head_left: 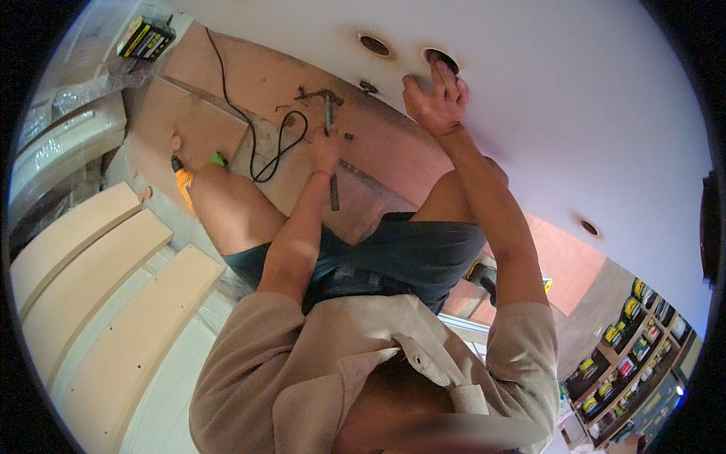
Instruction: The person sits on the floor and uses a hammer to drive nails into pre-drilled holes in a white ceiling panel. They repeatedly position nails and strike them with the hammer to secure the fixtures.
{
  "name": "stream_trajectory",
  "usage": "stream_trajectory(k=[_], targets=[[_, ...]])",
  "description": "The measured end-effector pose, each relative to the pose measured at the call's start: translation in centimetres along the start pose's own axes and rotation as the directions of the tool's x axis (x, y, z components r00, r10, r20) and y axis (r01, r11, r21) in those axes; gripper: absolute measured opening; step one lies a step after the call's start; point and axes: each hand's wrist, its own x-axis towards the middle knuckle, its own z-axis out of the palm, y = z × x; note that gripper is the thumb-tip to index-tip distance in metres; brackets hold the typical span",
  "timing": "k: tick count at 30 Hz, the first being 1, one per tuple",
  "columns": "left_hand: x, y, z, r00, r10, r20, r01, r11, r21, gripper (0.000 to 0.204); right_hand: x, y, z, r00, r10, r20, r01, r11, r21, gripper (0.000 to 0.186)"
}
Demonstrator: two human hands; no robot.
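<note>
My left hand [325,153] is closed round the handle of a claw hammer [328,112], whose metal head points away from me over the floor boards. The handle's end sticks out below my fist. Up on the white panel [522,98], my right hand [436,100] touches a round cut hole [452,62] with brown edges. Its forefinger stretches into the opening, the thumb stands apart and the other fingers bend. Beside it is a second round hole [374,46]. A small dark round part [367,88] sits by the panel's lower edge, between my hands.
A black cable [252,132] loops across the brown boards [200,113]. By my left knee lies a yellow and black power drill [184,185]. Curved cream boards [144,303] stand at the left, near a yellow-black box [147,39]. Shelves [616,367] with many items line the right.
</note>
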Motion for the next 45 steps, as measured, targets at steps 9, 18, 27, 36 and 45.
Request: stream_trajectory(k=[9,18,27,36,45], targets=[[-3.1,3.6,0.6,0.984,0.169,-0.048,-0.163,0.980,0.115,0.037,-0.3,-0.2,0.0,1.000,0.026,-0.001,-0.026,0.998,0.062,0.023],[-3.9,3.1,0.7,0.968,0.248,-0.030,-0.240,0.958,0.157,0.028,-0.3,-0.3,0.0,0.999,0.039,0.025,-0.042,0.992,0.116,0.026],[-4.2,2.4,0.5,0.975,0.221,0.020,-0.221,0.962,0.159,0.025,0.2,-0.3,-0.6,0.995,0.033,0.090,-0.035,0.999,0.016,0.016],[-2.6,-0.1,1.5,0.808,-0.334,0.485,0.587,0.509,-0.629,0.033,0.6,-0.4,-0.4,0.999,0.017,0.047,-0.017,1.000,-0.006,0.017],[-2.7,-0.6,2.8,0.578,-0.140,0.804,0.812,0.004,-0.583,0.040,0.4,-0.3,-0.1,1.000,-0.014,0.019,0.015,0.999,-0.052,0.018]])
